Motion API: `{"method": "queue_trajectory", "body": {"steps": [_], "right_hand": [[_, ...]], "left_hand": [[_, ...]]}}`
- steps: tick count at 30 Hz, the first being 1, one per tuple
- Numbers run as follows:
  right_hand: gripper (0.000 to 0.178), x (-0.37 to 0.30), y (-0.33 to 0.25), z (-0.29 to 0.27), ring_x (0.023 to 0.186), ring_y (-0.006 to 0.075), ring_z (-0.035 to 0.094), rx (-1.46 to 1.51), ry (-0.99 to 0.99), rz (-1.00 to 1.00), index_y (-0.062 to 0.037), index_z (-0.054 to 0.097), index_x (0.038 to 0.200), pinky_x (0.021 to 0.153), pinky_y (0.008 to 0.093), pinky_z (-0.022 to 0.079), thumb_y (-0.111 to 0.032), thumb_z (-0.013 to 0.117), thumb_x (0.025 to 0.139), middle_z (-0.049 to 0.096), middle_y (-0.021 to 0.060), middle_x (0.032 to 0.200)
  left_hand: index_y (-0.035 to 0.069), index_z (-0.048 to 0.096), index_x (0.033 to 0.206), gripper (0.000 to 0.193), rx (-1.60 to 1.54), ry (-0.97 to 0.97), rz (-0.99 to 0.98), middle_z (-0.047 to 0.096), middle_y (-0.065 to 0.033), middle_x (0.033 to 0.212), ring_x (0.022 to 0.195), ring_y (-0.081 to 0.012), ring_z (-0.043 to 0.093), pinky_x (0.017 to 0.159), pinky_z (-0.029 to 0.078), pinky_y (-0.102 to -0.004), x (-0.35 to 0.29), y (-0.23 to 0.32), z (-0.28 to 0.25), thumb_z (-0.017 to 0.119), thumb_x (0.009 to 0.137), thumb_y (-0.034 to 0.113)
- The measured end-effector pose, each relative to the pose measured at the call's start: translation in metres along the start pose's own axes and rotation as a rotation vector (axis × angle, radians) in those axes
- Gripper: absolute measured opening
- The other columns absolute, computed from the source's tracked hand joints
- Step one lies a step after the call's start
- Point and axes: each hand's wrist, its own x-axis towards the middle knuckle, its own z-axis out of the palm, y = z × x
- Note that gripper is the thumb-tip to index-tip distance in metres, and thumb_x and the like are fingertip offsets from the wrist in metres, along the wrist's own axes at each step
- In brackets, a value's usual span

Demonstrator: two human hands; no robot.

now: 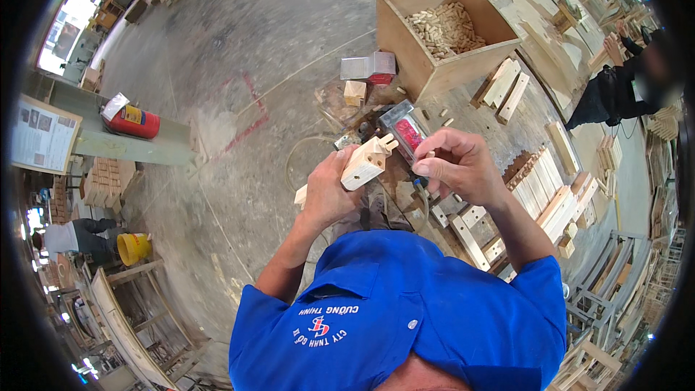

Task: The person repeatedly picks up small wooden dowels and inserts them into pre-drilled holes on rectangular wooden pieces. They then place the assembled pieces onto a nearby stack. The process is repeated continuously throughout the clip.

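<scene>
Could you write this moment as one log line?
left hand: holding wooden block, dowels protruding | right hand: pinching small pale piece | beyond: box of dowels

Wht txt [329, 310], logo [318, 326] on shirt [463, 297]

They've got a bright blue shirt [463, 282] on, short sleeves [536, 308], collar [499, 377] open, pale button [413, 324], chest pocket [337, 282], and white lettering [329, 310] around a little red emblem [318, 326].

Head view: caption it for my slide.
Left hand holding a drilled wooden block, right hand pinching what looks like a dowel, a box of dowels beyond.
</scene>
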Motion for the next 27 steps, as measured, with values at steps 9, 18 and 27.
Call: {"method": "queue_trajectory", "body": {"steps": [9,18,27], "right_hand": [[0.011,0.023,-0.011,0.018,0.095,0.0142,0.075,-0.153,-0.063,-0.257,0.0012,0.074,0.115,0.080,0.0299,0.062,-0.001,0.070,0.104,0.073,0.0069,0.102],[0.010,0.043,-0.003,0.023,0.084,0.0370,0.069,-0.818,-0.019,-0.667,-0.0050,0.070,0.103,0.074,0.0466,0.056,-0.015,0.071,0.101,0.068,0.0139,0.090],[0.008,0.046,0.000,0.023,0.088,0.0358,0.071,-0.887,-0.093,-0.649,-0.0035,0.073,0.104,0.074,0.0430,0.059,-0.010,0.072,0.099,0.071,0.0145,0.095]], "left_hand": [[0.009,0.063,0.141,0.066,-0.019,-0.032,-0.023,0.071,-0.0187,0.108,0.104,-0.0427,0.071,0.091,0.057,-0.0502,0.001,0.012,-0.001,0.082,0.078,0.012],[0.010,0.064,0.142,0.067,-0.031,-0.027,0.011,0.072,-0.0185,0.113,0.106,-0.0419,0.072,0.092,0.058,-0.0488,0.003,0.013,-0.003,0.086,0.079,0.016],[0.004,0.062,0.143,0.070,0.029,-0.060,0.060,0.069,-0.0197,0.109,0.100,-0.0426,0.069,0.088,0.056,-0.0499,0.005,0.005,-0.005,0.081,0.077,0.013]]}}
